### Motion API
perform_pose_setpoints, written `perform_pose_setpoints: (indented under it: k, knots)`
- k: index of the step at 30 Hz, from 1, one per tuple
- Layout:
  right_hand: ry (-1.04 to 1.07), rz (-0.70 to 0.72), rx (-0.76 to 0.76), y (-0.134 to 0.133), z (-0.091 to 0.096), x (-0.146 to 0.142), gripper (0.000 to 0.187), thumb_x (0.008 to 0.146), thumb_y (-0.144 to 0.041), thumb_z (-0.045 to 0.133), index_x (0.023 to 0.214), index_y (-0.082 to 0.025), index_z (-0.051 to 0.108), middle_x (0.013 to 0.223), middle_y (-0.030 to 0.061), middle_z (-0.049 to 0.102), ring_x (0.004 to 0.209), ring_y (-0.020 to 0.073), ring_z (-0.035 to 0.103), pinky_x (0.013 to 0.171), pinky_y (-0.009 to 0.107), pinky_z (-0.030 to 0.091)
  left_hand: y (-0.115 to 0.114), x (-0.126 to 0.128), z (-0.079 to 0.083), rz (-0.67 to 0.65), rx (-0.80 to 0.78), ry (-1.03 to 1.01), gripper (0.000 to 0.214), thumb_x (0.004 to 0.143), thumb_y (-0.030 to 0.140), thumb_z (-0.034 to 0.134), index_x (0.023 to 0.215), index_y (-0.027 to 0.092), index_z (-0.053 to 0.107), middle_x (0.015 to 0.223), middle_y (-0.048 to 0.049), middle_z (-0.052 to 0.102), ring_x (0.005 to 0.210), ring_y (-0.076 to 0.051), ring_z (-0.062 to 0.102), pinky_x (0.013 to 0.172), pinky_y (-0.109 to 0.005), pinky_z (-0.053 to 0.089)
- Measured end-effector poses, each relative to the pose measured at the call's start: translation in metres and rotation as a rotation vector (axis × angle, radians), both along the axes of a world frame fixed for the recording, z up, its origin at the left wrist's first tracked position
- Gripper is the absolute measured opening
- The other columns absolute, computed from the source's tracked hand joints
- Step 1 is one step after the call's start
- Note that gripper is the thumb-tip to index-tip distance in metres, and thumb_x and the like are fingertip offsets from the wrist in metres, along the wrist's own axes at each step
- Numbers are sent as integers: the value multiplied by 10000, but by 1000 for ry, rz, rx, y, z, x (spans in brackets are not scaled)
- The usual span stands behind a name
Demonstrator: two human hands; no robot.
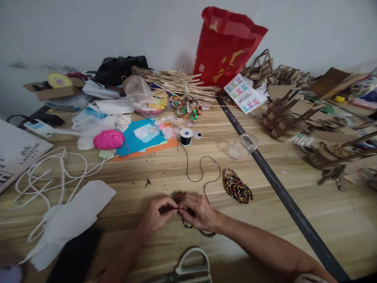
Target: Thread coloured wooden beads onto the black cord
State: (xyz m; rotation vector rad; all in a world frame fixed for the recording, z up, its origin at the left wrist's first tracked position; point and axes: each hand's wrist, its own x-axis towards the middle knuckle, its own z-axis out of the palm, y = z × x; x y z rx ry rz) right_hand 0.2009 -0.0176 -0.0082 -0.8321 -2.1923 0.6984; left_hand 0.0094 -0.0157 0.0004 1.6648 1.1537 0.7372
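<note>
Both hands meet just in front of me, fingertips pinched together. My left hand (157,212) closes thumb and index finger on a tiny part of the black cord; whether a bead sits there is too small to tell. Beside it, my right hand (198,212) pinches the same spot. The thin black cord (202,173) winds from the spool (186,136) down behind my right hand. A string of small multicoloured beads (178,195) lies behind my fingertips, and more beads (207,234) show below my right hand. A coiled heap of bead strings (237,186) rests to the right.
Scissors with a pale handle (194,261) lie close to me. At left are white cables (61,169), white paper (78,210) and pink yarn (108,139). A dark strip (273,181) crosses the table. Small woven baskets (287,125) stand right; a red bag (225,47) stands behind.
</note>
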Motion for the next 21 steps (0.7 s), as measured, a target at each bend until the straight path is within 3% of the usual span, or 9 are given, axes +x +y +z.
perform_pose_setpoints:
  k: [9, 21]
  knots:
    - [102, -48, -43, 2, -3, -2, 96, 855, -189, 487, 774, -168, 532, 659, 7, 529, 584, 112, 494, 549, 205, 393, -2, -7, -7, 70, -95, -86, 74, 691, 220, 627, 693, 148, 641, 673, -34, 675, 640, -154, 618, 618, -234, 488]
    - [26, 3, -11, 0, 3, -3, 71, 851, -169, 489, 822, -169, 554, 686, 24, 562, 624, 129, 532, 576, 218, 410, 1, -3, 0, 39, -24, -8, 56, 684, 169, 613, 651, 151, 655, 632, -30, 662, 609, -157, 609, 589, -228, 476]
